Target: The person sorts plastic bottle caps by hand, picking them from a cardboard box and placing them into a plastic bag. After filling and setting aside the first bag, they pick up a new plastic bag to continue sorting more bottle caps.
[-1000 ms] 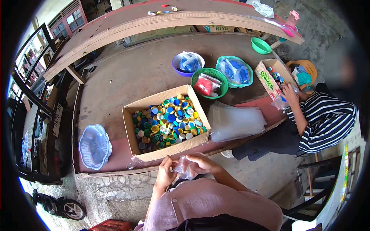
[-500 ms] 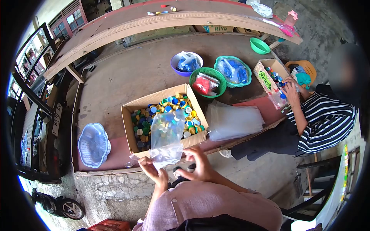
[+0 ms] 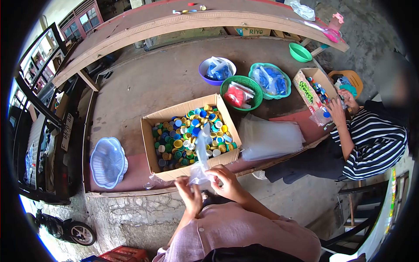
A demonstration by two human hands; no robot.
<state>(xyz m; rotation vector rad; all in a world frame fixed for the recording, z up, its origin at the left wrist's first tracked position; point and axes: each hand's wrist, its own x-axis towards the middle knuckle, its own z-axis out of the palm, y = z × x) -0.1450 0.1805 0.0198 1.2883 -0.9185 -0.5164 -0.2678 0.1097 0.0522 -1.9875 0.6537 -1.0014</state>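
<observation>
A clear plastic bag [image 3: 201,153] hangs narrow and bunched over the near edge of a cardboard box [image 3: 171,175]. My right hand [image 3: 226,182] pinches the bag's near end from the right. My left hand [image 3: 190,195] is closed at the bag's left side, its fingertips on the film. In the box lie many bottle caps [image 3: 179,143] in blue, green, yellow and white. A stack of clear plastic bags [image 3: 271,139] lies flat on the table just right of the box.
Left of the box stands a pale blue scalloped basin [image 3: 108,162]. Behind are a purple bowl [image 3: 204,79], a green basket [image 3: 260,101] and a turquoise basin [image 3: 286,92] with bagged caps. At right a co-worker [image 3: 371,139] handles caps at a smaller box [image 3: 304,89].
The bag was spread wide toward me and is now turned narrow. My left hand has moved right, closer to my right hand. The whole view has shifted slightly.
</observation>
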